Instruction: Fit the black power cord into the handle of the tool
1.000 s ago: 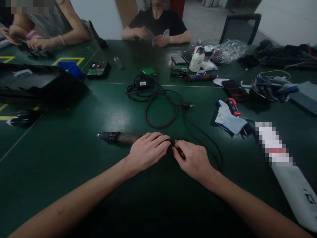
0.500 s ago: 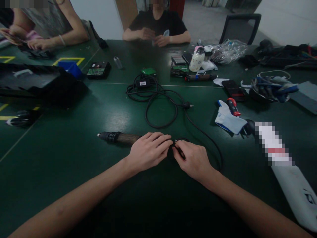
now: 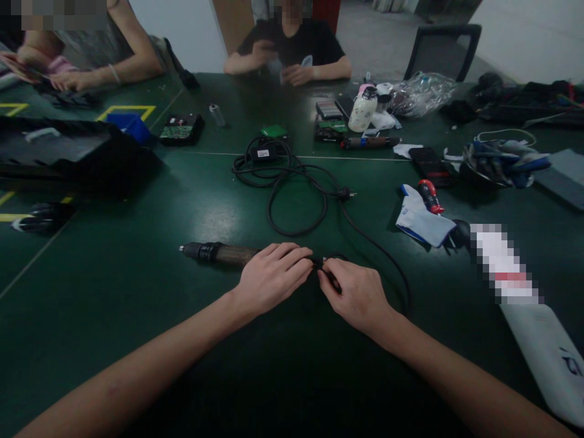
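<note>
Right in front of the person, a long, round, brown and black tool (image 3: 233, 255) lay flat on the smooth green tabletop (image 3: 182, 340). Its long line ran from left to right, nearly straight across, and its thin silver tip (image 3: 182, 248) pointed left and just a little away from the person. The back end was on the right, under the fingers.

The left hand (image 3: 276, 277) lay over the back part of the tool, palm down. Its fingers were close together and bent around it, but the hand hid what was under it. The right hand (image 3: 358, 289) was just beside it, with its thumb and finger pinched on the thin black cord (image 3: 371, 240) by the tool's back end. The two hands were very near each other.

Past the tool, the cord lay in big loops, by a black plug (image 3: 343, 193) with metal pins and a small black box (image 3: 263, 152) with a white label. Off to the right were a white and blue cloth glove (image 3: 424, 220) and a red and black handle (image 3: 430, 196) next to it. Across the tabletop sat a person in a black shirt (image 3: 296, 48).
</note>
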Action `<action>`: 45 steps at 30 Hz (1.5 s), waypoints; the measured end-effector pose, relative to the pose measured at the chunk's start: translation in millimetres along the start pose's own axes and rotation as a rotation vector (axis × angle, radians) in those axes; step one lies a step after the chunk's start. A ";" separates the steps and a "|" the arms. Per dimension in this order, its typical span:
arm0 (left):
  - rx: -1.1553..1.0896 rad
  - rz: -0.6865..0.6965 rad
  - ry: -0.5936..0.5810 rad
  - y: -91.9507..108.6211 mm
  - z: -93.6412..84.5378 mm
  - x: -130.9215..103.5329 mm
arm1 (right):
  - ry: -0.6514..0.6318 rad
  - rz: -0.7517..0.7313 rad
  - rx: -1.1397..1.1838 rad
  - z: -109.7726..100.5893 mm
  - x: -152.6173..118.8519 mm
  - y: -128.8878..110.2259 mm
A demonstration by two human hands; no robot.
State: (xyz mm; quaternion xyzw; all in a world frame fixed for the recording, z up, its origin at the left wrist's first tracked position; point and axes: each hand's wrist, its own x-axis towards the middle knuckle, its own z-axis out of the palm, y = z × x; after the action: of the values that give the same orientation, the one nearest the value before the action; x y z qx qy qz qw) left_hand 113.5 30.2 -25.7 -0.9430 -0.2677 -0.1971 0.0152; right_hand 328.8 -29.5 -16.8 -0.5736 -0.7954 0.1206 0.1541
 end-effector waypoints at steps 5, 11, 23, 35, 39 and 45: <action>0.001 -0.012 -0.020 1.2 -1.4 1.7 | -0.008 0.003 0.003 0.6 -0.1 0.0; 0.022 -0.010 -0.032 1.4 -1.8 2.0 | -0.008 0.006 0.002 1.7 -0.5 0.0; 0.017 -0.007 -0.031 0.5 0.0 2.1 | -0.002 0.006 -0.005 2.1 0.0 0.6; 0.010 -0.003 -0.040 1.9 -1.6 2.2 | 0.015 -0.012 -0.012 1.7 0.0 0.5; 0.027 -0.011 -0.038 1.4 -1.5 0.7 | 0.013 -0.011 -0.007 1.9 -0.1 0.4; 0.025 0.020 -0.046 0.1 -0.4 0.1 | 0.007 -0.001 -0.004 1.9 -0.2 0.2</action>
State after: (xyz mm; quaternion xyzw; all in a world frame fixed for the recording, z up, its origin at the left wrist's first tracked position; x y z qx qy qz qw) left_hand 113.4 30.1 -25.3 -0.9497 -0.2608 -0.1720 0.0228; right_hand 328.3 -29.6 -18.7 -0.5741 -0.7953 0.1168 0.1557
